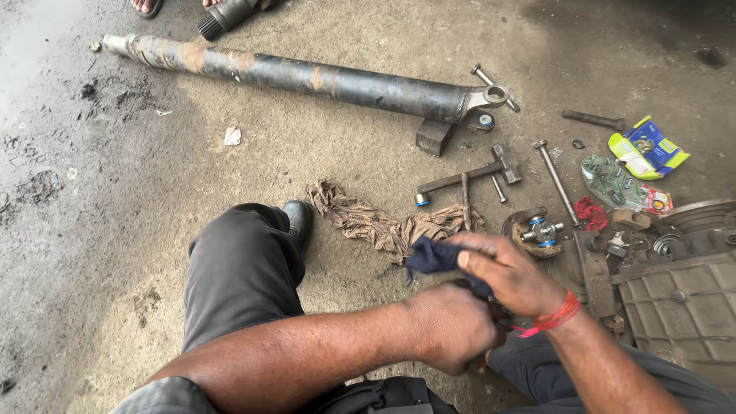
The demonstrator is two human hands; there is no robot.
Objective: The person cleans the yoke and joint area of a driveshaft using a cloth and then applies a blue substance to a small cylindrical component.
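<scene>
Both hands meet low in the middle of the view, above the person's lap. The right hand (pixel 502 270) pinches a dark blue cloth (pixel 437 257) between thumb and fingers. The left hand (pixel 452 326) is closed in a fist around something hidden beneath it, touching the cloth. Just beyond lies a brown rag (pixel 368 218) on the concrete floor (pixel 115 230). A hammer (pixel 475 172) lies farther off, and a long rusty shaft (pixel 307 77) lies far across the floor.
</scene>
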